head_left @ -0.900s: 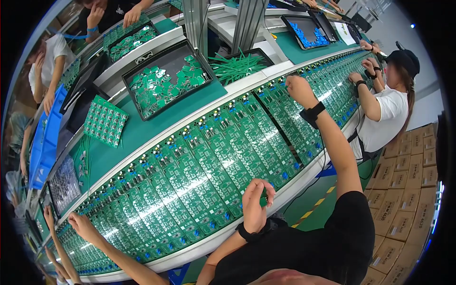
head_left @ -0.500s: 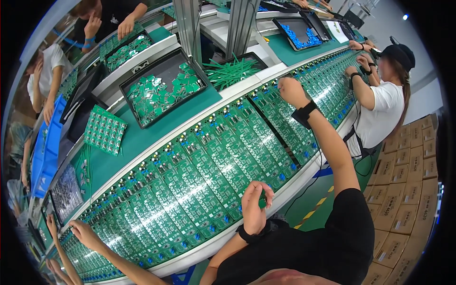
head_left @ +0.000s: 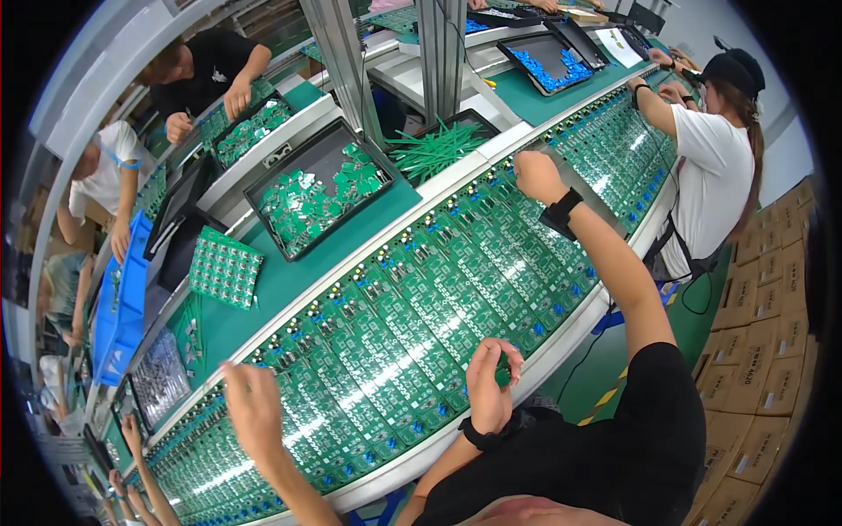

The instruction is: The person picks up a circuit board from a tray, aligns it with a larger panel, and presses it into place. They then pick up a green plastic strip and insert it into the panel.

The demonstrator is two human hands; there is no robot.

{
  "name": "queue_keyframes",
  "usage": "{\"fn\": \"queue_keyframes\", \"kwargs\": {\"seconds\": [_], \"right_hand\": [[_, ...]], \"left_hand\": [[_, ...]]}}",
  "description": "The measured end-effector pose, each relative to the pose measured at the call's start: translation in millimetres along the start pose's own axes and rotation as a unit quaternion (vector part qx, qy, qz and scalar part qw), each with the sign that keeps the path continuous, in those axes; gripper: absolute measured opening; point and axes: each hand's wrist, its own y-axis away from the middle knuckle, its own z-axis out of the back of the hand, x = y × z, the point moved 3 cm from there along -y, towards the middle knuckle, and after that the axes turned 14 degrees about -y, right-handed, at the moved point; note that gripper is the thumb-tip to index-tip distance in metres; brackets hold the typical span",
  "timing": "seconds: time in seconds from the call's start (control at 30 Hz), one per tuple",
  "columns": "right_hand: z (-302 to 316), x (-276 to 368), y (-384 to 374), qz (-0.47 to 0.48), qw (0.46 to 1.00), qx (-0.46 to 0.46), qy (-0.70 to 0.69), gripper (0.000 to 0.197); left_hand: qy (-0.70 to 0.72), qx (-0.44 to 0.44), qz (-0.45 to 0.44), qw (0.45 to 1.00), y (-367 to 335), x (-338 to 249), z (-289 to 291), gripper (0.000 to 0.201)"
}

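Observation:
My right hand (head_left: pixel 538 178), with a black wristband, reaches over the far edge of a long row of green circuit boards (head_left: pixel 421 320). Its fingers are curled down by the small upright components there; whatever they grip is hidden. Above the near edge of the row, my left hand (head_left: pixel 492 386) curls thumb and fingers together in a pinch. Something dark green shows between them, too little to identify. Blue components (head_left: pixel 440 409) line the boards' near ends.
A neighbour's hand (head_left: pixel 254 408) hangs over the row at left. Beyond the rail stand a black tray (head_left: pixel 338 140) of small green boards, a heap of green strips (head_left: pixel 430 151) and a tray of blue parts (head_left: pixel 553 68). Cartons (head_left: pixel 754 351) are stacked at right.
The dark gap left of my right hand has closed, and a gap now shows to its right. The neighbour's hand has lifted and come closer. The whole view has shifted slightly.

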Motion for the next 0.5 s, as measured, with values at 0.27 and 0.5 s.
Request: {"fn": "queue_keyframes", "kwargs": {"seconds": [0.27, 0.5], "right_hand": [[52, 9, 19, -0.046, 0.984, -0.031, -0.171, 0.021], [82, -106, 67, -0.266, 0.956, -0.015, 0.122, 0.065]], "left_hand": [[0.006, 0.012, -0.016, 1.0, -2, 3, 3, 0.019], [-0.005, 0.002, 0.002, 1.0, -3, 3, 0, 0.018]]}}
